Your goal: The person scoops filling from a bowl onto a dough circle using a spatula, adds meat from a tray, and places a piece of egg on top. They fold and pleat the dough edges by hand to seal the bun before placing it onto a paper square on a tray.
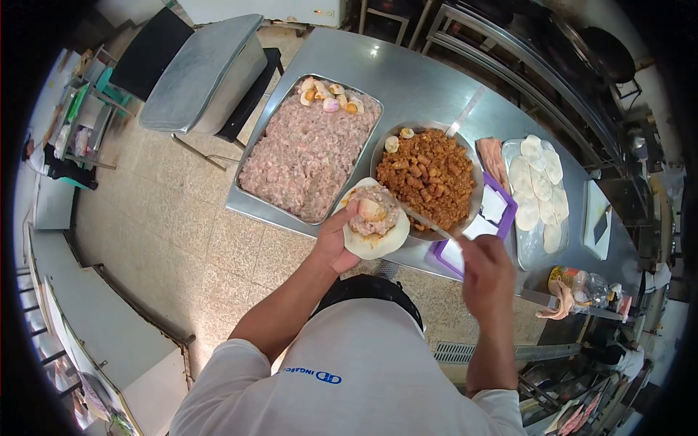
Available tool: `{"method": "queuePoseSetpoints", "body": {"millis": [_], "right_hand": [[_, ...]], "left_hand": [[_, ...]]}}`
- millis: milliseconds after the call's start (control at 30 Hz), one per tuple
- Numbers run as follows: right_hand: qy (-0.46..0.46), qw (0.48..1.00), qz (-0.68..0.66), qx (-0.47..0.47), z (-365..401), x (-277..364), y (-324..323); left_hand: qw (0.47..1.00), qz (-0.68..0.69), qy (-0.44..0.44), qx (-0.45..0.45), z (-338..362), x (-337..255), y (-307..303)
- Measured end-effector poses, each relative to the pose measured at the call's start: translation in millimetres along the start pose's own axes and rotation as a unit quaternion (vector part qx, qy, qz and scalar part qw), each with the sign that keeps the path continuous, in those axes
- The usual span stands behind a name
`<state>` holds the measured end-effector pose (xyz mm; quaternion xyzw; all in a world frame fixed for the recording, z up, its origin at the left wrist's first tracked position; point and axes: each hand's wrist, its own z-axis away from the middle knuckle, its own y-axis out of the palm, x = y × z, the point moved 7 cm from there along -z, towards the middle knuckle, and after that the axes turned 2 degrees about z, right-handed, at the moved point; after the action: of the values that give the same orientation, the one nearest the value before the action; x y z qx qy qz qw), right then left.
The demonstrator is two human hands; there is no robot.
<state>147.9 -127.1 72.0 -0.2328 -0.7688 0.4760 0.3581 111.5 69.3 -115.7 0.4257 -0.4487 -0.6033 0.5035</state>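
My left hand holds a round of pale dough from below, at the table's front edge. On the dough sits a mound of minced meat filling with a piece of boiled egg on it. My right hand is closed around the end of a narrow metal spatula, whose far end reaches the filling. Right behind is a metal bowl of chunky reddish-brown stew filling, with egg pieces on its rim side. To the left, a metal tray is full of raw minced meat, topped by several boiled egg pieces.
Right of the bowl are a purple-edged tray, a folded cloth and a tray of dough rounds. A white board with a knife and an oil bottle stand farther right. Other people appear at both edges.
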Motion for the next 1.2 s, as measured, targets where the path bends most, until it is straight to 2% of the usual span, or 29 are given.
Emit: {"method": "queuePoseSetpoints", "body": {"millis": [133, 200, 433, 500, 567, 600, 633, 667, 700, 733, 767, 800, 867, 900, 933, 967, 1000, 1033, 1067, 1100, 1133, 1200], "right_hand": [[-0.037, 0.999, -0.002, -0.02, 15.5, 13.2, 41.2], [-0.008, 0.999, -0.034, -0.021, 22.7, 11.1, 53.1], [0.04, 0.994, -0.095, 0.026, 28.1, 6.1, 51.2], [0.059, 0.989, -0.128, 0.042, 23.6, -0.7, 25.8], [0.168, 0.982, -0.046, 0.07, 26.7, -26.3, -8.1], [0.169, 0.982, -0.045, 0.068, 26.6, -37.2, -15.4], [0.169, 0.98, 0.062, 0.088, 24.6, -49.9, -20.7], [0.169, 0.965, 0.169, 0.108, 22.0, -61.1, -24.8], [0.174, 0.964, 0.17, 0.105, 20.5, -76.7, -17.1], [0.146, 0.949, 0.229, 0.16, 21.6, -96.8, 11.3], [0.118, 0.926, 0.285, 0.218, 25.5, -113.0, 38.9], [0.12, 0.933, 0.253, 0.226, 24.2, -117.6, 58.2], [0.098, 0.949, 0.233, 0.19, 25.9, -110.1, 78.4], [0.133, 0.977, 0.071, 0.15, 26.0, -95.2, 84.9], [0.167, 0.975, -0.092, 0.11, 30.1, -76.8, 92.7], [0.248, 0.901, -0.339, 0.107, 47.3, -67.1, 121.1], [0.311, 0.761, -0.561, 0.095, 60.5, -53.9, 150.5], [0.311, 0.759, -0.564, 0.097, 59.3, -38.3, 158.6], [0.334, 0.547, -0.761, 0.099, 60.3, -13.6, 173.2], [0.33, 0.291, -0.893, 0.092, 59.1, 8.7, 179.4], [0.33, 0.288, -0.894, 0.09, 58.6, 11.7, 183.0], [0.372, 0.325, -0.864, 0.097, 64.2, 12.1, 190.6]], "left_hand": [[1.0, -0.027, 0.003, -0.013, 6.5, -0.4, 3.2], [0.998, -0.033, -0.025, 0.041, 7.8, 0.9, 11.7], [0.992, -0.107, -0.038, 0.049, 18.6, 0.3, 11.7], [0.997, -0.003, 0.008, 0.076, 23.4, -7.8, 19.9], [0.998, -0.004, -0.029, 0.064, 26.1, -15.9, 24.1], [0.997, -0.008, -0.06, 0.053, 26.8, -23.3, 23.4], [0.991, -0.083, -0.104, 0.007, 24.4, -31.4, 5.0], [0.99, -0.086, -0.108, 0.009, 25.8, -33.6, -5.2], [0.982, -0.16, -0.098, 0.019, 27.5, -34.3, -5.3], [0.968, -0.233, -0.087, 0.03, 28.5, -33.0, -4.5], [0.977, -0.18, -0.081, 0.079, 34.1, -26.4, 7.3], [0.977, -0.18, -0.086, 0.08, 40.4, -15.5, 18.0], [0.992, -0.003, -0.058, 0.112, 42.4, -2.1, 47.6], [0.992, -0.007, -0.063, 0.109, 41.9, 3.5, 45.9], [0.993, -0.004, -0.06, 0.104, 43.2, 6.1, 42.4], [0.991, -0.031, -0.087, 0.095, 42.0, 12.8, 38.6], [0.988, -0.061, -0.116, 0.087, 39.6, 17.4, 34.0], [0.983, -0.057, -0.154, 0.084, 37.7, 21.9, 25.5], [0.983, -0.06, -0.154, 0.08, 35.8, 21.8, 13.3], [0.963, -0.211, -0.166, -0.023, 33.1, 21.7, -7.2], [0.911, -0.354, -0.172, -0.124, 34.1, 16.5, -26.2], [0.915, -0.344, -0.177, -0.119, 39.8, 18.8, -20.4]]}}
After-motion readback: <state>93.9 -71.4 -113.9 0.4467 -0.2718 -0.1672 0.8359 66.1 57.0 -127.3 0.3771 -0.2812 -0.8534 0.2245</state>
